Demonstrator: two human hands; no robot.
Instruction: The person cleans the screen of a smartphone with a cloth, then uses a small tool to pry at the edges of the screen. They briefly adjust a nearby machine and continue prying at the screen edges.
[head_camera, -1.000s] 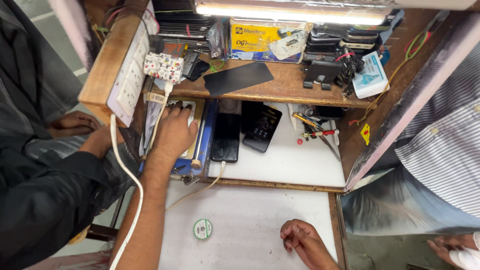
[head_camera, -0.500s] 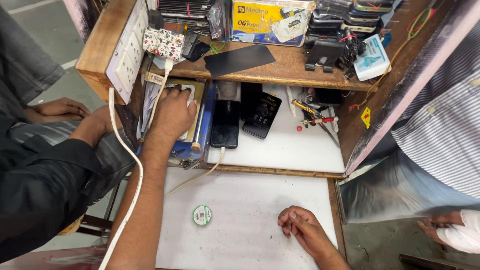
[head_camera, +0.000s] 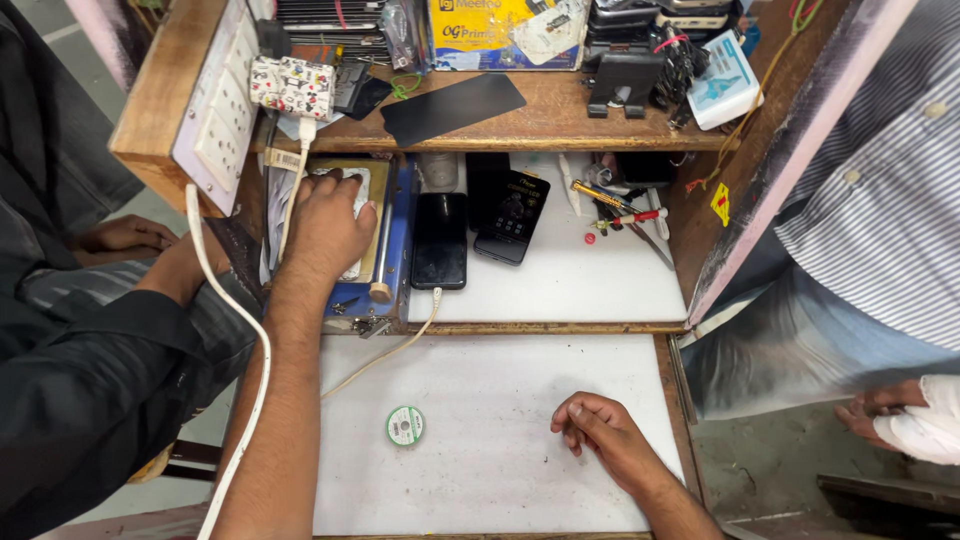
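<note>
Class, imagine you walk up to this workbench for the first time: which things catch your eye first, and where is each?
The left hand presses flat on a pale pad on the blue device at the back left. Beside it, two dark phones lie on the white surface under the cluttered wooden shelf. Nearer, the right hand rests curled on the white board by a small green spool.

Matt white worktop (head_camera: 500, 440), faintly smudged; rough, worn wooden shelf (head_camera: 560, 128); glossy black glass on the phone (head_camera: 440, 240); smooth white plastic switch panel (head_camera: 215, 105)
</note>
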